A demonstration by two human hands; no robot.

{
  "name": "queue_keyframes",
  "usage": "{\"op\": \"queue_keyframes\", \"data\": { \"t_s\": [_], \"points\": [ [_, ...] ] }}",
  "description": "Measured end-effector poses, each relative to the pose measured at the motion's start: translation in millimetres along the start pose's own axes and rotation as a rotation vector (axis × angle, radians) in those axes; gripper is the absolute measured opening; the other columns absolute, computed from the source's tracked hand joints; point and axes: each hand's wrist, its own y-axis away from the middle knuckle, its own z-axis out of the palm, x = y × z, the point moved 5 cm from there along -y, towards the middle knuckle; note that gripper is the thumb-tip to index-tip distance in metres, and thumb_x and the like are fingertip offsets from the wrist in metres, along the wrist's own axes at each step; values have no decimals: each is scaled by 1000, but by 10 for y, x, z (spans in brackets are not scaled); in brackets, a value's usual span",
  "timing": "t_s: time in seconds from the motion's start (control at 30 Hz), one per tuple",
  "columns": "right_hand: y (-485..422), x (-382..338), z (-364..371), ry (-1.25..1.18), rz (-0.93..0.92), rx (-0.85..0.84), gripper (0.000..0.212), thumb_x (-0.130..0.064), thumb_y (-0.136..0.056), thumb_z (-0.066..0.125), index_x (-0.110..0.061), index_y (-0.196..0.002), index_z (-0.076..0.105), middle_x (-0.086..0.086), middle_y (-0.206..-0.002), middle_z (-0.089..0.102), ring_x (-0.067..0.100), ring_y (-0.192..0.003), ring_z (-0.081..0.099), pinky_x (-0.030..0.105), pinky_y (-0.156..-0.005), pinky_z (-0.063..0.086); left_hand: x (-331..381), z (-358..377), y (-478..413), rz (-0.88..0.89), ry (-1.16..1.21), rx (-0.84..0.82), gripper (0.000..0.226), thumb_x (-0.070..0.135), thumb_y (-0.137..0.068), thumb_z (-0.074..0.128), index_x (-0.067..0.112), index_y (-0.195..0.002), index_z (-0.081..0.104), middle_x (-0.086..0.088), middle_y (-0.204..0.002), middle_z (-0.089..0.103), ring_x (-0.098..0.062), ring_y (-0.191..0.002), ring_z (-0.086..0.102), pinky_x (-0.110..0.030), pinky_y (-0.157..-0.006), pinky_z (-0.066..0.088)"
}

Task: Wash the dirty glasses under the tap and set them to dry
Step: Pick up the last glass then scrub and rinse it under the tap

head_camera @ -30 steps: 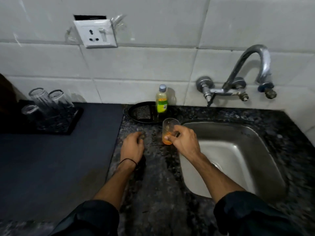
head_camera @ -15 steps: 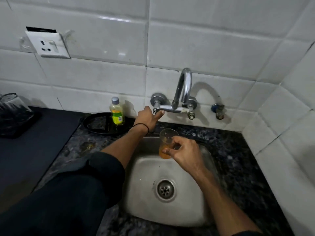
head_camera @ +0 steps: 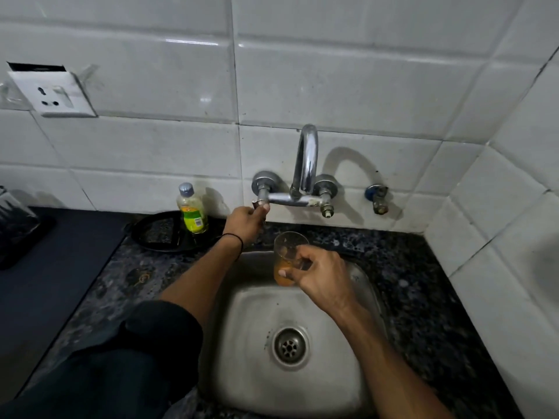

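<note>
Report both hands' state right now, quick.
The left hand: closed, pinching the tap handle.
The right hand: closed, holding the glass, part full of orange liquid, over the sink.

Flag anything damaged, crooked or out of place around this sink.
The wall socket sits crooked, with a dark open gap above it. The tap's right valve looks like a bare stem with no handle. The glass in the right hand holds orange dregs, as expected.
</note>
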Motion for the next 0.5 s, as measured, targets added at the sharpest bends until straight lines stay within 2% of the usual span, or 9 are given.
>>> {"op": "queue_keyframes", "data": {
  "t_s": [0.07,0.13,0.2,0.3,0.33,0.37,0.43,0.5],
  "points": [
    [-11,-1,3,-21,1,32,29,-44,-69,83,-23,-83,68,-12,-75,68,3,-71,63,33,-68,54,-244,119,221,-245,187,-129,54,69,-81,59,16,-90,58,-9,-79,61,-22,-62,57,-29,-58,44],
    [-8,-18,24,-41,-32,50,30,-42,-69,84,-21,-83,68,-11,-76,69,4,-72,63,33,-67,54,-531,282,494,-495,263,-288,64,76,-86,45,16,-102,63,-13,-89,71,-27,-79,67,-33,-70,52],
    [6,-50,65,-67,-82,21,29,-36,-69,84,-18,-87,70,-10,-86,70,6,-79,64,34,-73,54,-646,466,700,-621,500,-439,71,75,-90,38,11,-95,69,-14,-83,72,-27,-76,70,-35,-73,56],
    [65,-101,106,-55,-174,-49,22,-25,-73,84,-14,-89,73,-6,-116,68,13,-109,61,25,-94,49,-531,642,747,-581,768,-474,47,47,-97,45,9,-87,70,-9,-78,71,-20,-66,69,-26,-60,56],
    [92,-105,110,21,-226,-42,22,-24,-76,81,-13,-94,74,-2,-129,64,18,-124,53,24,-103,41,-486,677,717,-544,811,-464,34,35,-95,50,8,-89,68,-9,-81,70,-20,-70,68,-27,-64,56],
    [121,-102,112,114,-284,-15,23,-24,-79,78,-14,-100,73,1,-141,57,23,-136,41,29,-108,32,-440,693,700,-515,842,-460,27,28,-93,52,7,-95,68,-10,-88,70,-21,-78,68,-30,-73,55],
    [181,-113,58,252,-392,78,29,-20,-81,71,-17,-109,68,5,-151,47,28,-142,30,39,-107,26,-479,724,618,-516,840,-420,27,27,-95,53,8,-107,67,-11,-103,67,-25,-92,65,-35,-84,51],
    [236,-159,-11,395,-515,127,38,-16,-79,66,-20,-117,62,2,-142,51,25,-137,36,42,-106,26,-556,741,541,-556,802,-382,26,30,-95,51,9,-104,65,-10,-98,65,-24,-86,65,-34,-75,53]
  ]
}}
